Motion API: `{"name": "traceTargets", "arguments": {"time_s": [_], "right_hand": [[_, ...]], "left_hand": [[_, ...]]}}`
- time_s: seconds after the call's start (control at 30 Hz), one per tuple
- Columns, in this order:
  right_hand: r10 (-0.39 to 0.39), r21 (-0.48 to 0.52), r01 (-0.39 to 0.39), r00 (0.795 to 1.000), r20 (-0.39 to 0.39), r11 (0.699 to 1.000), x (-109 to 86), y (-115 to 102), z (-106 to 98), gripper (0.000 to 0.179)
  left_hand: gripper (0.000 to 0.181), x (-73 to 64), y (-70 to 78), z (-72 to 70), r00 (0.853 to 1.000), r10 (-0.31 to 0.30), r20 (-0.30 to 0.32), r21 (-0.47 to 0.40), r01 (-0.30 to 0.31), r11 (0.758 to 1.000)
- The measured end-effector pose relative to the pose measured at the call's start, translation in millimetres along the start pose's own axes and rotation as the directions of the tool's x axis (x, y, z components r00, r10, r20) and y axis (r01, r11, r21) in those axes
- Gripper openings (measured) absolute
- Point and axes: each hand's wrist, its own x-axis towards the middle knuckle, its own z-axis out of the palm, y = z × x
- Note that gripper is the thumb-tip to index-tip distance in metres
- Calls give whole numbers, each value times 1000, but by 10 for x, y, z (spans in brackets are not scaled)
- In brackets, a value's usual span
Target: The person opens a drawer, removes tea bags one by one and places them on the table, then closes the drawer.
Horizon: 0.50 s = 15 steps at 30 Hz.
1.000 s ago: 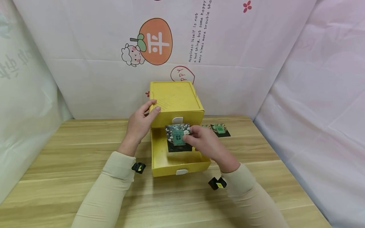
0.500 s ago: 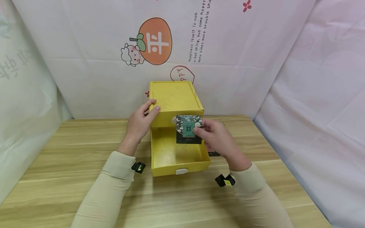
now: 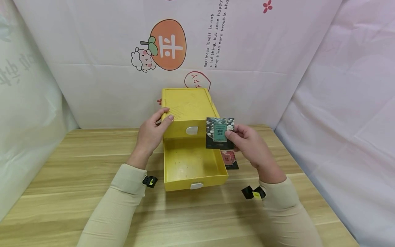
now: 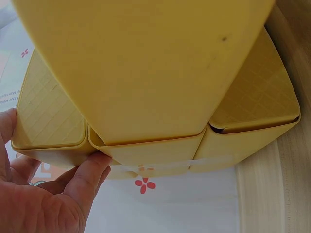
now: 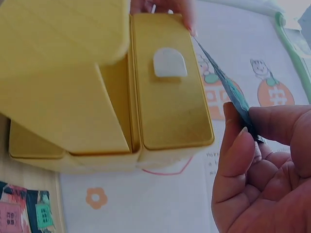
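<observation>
A yellow two-drawer box (image 3: 192, 103) stands at the table's back, its lower drawer (image 3: 179, 185) pulled out with nothing in it. My left hand (image 3: 151, 133) grips the box's upper left edge; in the left wrist view its fingers (image 4: 90, 174) lie against the yellow wall. Between thumb and fingers, my right hand (image 3: 254, 144) pinches a dark tea sachet (image 3: 214, 141) with a green label and white flowers. The sachet is held up beside the upper drawer's right front corner. Edge-on, the same sachet (image 5: 221, 73) shows thin in the right wrist view.
Right of the open drawer, a red-labelled sachet (image 3: 231, 164) lies on the wooden table (image 3: 92, 147), partly hidden by the drawer. The right wrist view shows a green-labelled sachet (image 5: 43, 213) beside it. A printed white cloth (image 3: 102, 82) hangs close behind the box.
My right hand has carried the sachet up and to the right, from over the open drawer to its right side. The left hand and the box have stayed in place.
</observation>
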Motion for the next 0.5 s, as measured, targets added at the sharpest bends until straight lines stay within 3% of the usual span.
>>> {"name": "traceTargets", "arguments": {"time_s": [0.5], "right_hand": [[38,16,-37,994,-101,999,24,245,-304,35]], "left_hand": [[60,1,-16,16,1000,-1,-7,3,1,1000]]}}
